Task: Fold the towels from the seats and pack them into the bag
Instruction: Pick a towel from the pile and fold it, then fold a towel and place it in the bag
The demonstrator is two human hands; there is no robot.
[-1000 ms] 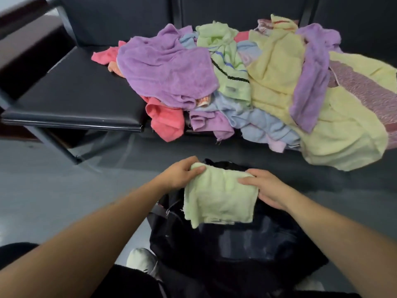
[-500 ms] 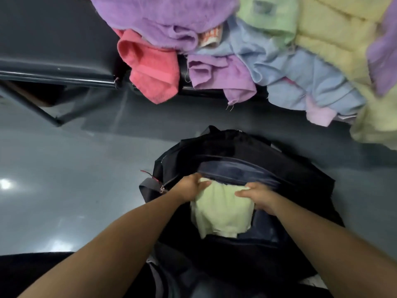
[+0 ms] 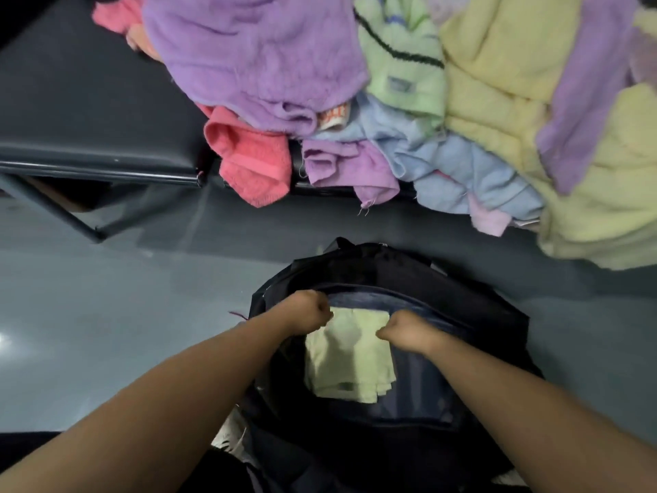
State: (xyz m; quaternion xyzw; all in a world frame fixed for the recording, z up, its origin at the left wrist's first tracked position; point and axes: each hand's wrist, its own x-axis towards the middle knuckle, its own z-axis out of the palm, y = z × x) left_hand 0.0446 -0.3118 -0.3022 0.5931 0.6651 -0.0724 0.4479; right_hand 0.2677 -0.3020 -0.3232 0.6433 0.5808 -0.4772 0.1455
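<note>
A folded pale green towel (image 3: 350,361) lies inside the open black bag (image 3: 473,314) on the floor in front of me. My left hand (image 3: 307,311) grips the towel's far left corner with curled fingers. My right hand (image 3: 403,330) grips its far right corner the same way. Both hands sit low inside the bag's opening. On the dark seats (image 3: 81,112) above lies a heap of unfolded towels: purple (image 3: 249,55), pink (image 3: 252,161), light blue (image 3: 458,165), striped green (image 3: 401,65) and yellow (image 3: 505,83).
Grey floor (image 3: 106,307) spreads to the left of the bag. A metal seat leg (image 3: 53,211) slants down at the left. Several towels hang over the seat's front edge, just above the bag. My dark trousers (image 3: 32,446) show at the bottom.
The hands have carried the folded green towel down from above the bag into its opening. My view tilted down and came closer to the bag.
</note>
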